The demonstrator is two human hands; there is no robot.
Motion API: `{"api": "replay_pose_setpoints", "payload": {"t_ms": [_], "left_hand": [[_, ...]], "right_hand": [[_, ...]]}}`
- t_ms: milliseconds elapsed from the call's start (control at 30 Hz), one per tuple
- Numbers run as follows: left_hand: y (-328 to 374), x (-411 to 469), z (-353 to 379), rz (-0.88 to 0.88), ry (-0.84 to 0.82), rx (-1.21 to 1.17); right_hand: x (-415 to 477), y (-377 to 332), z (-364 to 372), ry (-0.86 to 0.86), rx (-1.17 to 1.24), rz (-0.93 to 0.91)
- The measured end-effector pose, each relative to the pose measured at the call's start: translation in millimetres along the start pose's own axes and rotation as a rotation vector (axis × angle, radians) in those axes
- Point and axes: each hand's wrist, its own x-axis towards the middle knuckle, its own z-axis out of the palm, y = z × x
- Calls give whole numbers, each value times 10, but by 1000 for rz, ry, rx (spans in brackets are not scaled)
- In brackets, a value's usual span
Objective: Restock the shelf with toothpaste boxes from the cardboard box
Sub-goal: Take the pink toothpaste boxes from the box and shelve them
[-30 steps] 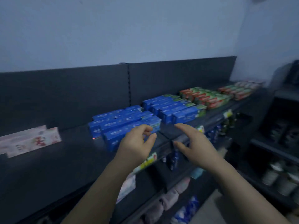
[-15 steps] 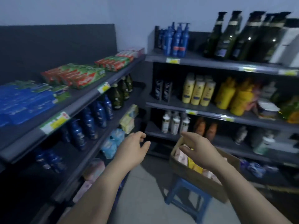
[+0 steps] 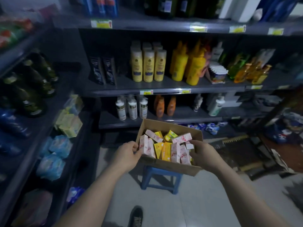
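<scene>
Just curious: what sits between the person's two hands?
In the head view, pink and yellow toothpaste boxes in the cardboard box lie between left hand and right hand.

Blue stool [image 3: 162,171] on grey tiled floor [image 3: 188,202]; black shoe [image 3: 135,217] at bottom edge; back shelving [image 3: 213,89] carries pale yellow bottles [image 3: 148,66], bright yellow bottles [image 3: 186,63], two black cartons [image 3: 103,70]; tier below, white pump bottles [image 3: 132,108] beside orange bottles [image 3: 164,106]; yellow price tags [image 3: 101,23] on edges; dark green bottles [image 3: 32,82] left, blue packs [image 3: 54,154] lower.
</scene>
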Motion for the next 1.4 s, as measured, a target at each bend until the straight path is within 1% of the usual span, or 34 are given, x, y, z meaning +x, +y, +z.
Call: {"api": "replay_pose_setpoints", "payload": {"t_ms": [267,433,667,800,900,1067,1300,1400], "left_hand": [[10,1250,366,62,-215,135],[118,1854,886,138,-323,264],[186,2548,1743,214,-472,293],[227,2935,2234,245,-616,289],[303,3131,2587,273,-691,335],[340,3316,3020,235,-820,335],[311,3340,2999,218,-843,408],[353,3306,2947,210,-813,350]], "right_hand": [[809,462,424,-70,40,271],[1173,827,734,-98,76,360],[1689,1403,1205,-150,126,443],[1890,1652,1415,-155,173,502],[1972,1807,1543,-151,233,513],[2063,1940,1642,-166,301,517],[2123,1942,1661,-187,332,512],[2131,1914,1675,-204,371,522]]}}
